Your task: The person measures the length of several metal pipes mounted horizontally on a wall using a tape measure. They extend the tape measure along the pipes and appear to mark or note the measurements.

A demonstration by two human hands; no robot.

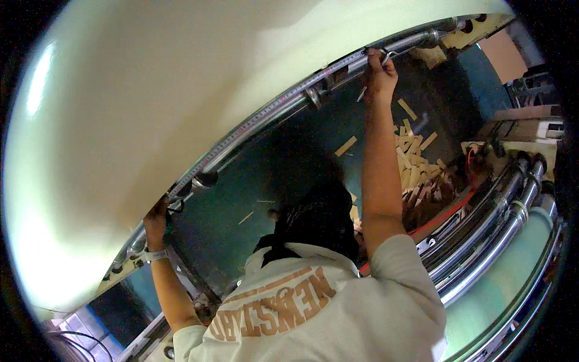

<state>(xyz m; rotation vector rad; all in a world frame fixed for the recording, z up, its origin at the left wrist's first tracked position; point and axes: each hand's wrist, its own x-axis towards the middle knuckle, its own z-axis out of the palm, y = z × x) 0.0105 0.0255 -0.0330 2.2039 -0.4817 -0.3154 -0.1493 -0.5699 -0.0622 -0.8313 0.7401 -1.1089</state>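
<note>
A silvery measuring tape (265, 111) with fine marks stretches along a shiny metal bar (274, 116), just under the edge of a huge pale roll (181, 78). My left hand (157, 218), wearing a light wristband, is closed at the near left end of the tape, its fingertips partly hidden by the roll. At the far right end my right hand (382, 72) is closed beside the tape. A thin metal tool with a looped handle (390, 55) sticks out of that fist, and a slim metal tip shows below it; its kind is unclear.
Loose light strips, wood-like, lie heaped on the dark floor (413, 160) to the right. Several chrome pipes (494, 241) and a pale green roll (500, 301) flank my right side. A red line (440, 212) runs beside them. Black cables (84, 338) hang lower left.
</note>
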